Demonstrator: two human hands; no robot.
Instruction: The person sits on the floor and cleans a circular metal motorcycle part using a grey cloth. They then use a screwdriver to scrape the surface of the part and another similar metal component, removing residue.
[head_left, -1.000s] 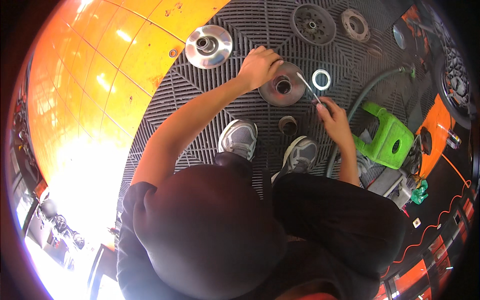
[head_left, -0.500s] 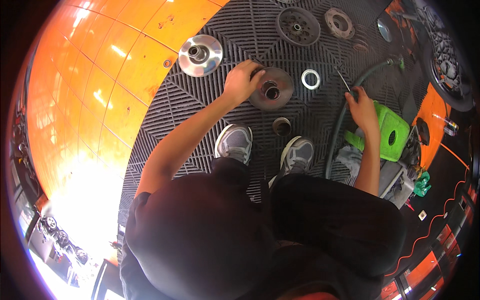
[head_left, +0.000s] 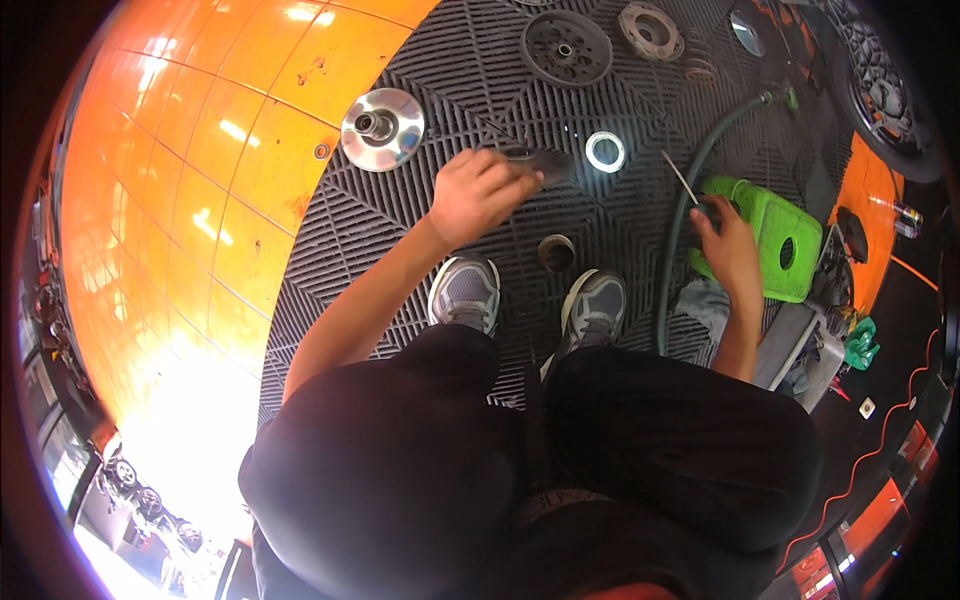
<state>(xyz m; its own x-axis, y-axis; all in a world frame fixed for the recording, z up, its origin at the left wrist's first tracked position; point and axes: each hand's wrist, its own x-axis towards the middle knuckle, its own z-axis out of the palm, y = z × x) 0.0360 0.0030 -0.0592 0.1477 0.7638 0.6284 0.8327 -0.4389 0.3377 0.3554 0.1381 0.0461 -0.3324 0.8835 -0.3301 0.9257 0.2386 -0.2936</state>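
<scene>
My left hand [head_left: 484,194] grips a dark metal disc [head_left: 545,165], which appears tilted up edge-on and is partly hidden and blurred. My right hand [head_left: 722,228] is closed on a screwdriver [head_left: 679,176], its thin shaft pointing up-left beside the green stool. A bright metal ring [head_left: 605,134] lies on the ribbed black mat [head_left: 460,70] between the two hands. Below the held disc stands a short metal sleeve [head_left: 556,254], just above my shoes. A polished disc with a central hub [head_left: 394,142] rests up-left of my left hand, beside a small washer [head_left: 321,151].
A dark drilled plate [head_left: 590,60] and a flanged ring [head_left: 650,32] lie at the back. A hose [head_left: 668,270] curves past the green stool [head_left: 760,240] on the right. A wheel [head_left: 882,95] is at the upper right. Orange tiled flooring [head_left: 230,90] borders the mat on the left.
The dark disc has gone from lying flat to tilted in my left hand, which moved down-left. My right hand moved rightward with the screwdriver toward the stool. The view has shifted slightly.
</scene>
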